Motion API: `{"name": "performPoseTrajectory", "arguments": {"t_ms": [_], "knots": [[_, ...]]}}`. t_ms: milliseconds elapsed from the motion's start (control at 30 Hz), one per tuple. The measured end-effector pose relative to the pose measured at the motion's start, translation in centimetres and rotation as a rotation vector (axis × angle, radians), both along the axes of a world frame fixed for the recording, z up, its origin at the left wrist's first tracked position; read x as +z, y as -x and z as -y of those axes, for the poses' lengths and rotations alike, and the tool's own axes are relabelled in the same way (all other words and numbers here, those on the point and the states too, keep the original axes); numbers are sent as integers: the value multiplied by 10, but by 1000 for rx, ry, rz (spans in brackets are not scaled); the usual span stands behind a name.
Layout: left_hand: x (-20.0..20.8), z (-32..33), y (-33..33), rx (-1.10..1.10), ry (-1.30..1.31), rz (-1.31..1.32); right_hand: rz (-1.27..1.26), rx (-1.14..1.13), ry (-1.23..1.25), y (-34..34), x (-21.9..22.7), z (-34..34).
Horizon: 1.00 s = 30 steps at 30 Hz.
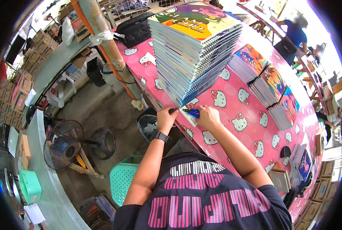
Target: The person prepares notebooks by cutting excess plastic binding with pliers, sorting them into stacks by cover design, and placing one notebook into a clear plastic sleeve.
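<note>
A tall stack of spiral-bound notebooks (196,50) with a colourful top cover rises at the near edge of the table, its coils facing right. At its foot my right hand (208,117) is closed around blue-handled pliers (193,112). The jaws point left toward the lowest corner of the stack. Just left of them, my left hand (166,117) has its fingers pinched at that corner by a small dark piece, too small to make out. Between my hands a white notebook edge (189,118) sticks out toward me.
A pink cartoon-print cloth (240,123) covers the table. Shorter notebook piles (268,82) stand to the right, and a black bag (134,30) lies behind the stack. A post (115,57) rises at the table's left edge. A green stool (125,178) and a fan (63,145) stand left.
</note>
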<state>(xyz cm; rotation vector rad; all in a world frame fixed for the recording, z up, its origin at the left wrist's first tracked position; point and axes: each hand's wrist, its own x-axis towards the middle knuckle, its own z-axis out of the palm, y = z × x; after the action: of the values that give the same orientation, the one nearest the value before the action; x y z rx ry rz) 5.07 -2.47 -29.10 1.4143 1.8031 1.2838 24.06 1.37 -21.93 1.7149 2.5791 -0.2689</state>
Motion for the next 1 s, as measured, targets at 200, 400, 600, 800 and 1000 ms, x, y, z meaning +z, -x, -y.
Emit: {"name": "performPoseTrajectory", "arguments": {"t_ms": [200,400,600,800,1000], "knots": [[16,4,-4,-1,-30,-78,57,-8,-61,11,-3,0],[10,3,-6,21,-83,-123,40,-48,-26,12,3,3],[11,-1,-11,54,-77,-200,55,-6,40,19,3,-3],[11,4,10,40,-83,-146,-36,-43,68,-3,8,0],[-27,11,119,306,202,-214,-421,-236,225,-51,7,22]]}}
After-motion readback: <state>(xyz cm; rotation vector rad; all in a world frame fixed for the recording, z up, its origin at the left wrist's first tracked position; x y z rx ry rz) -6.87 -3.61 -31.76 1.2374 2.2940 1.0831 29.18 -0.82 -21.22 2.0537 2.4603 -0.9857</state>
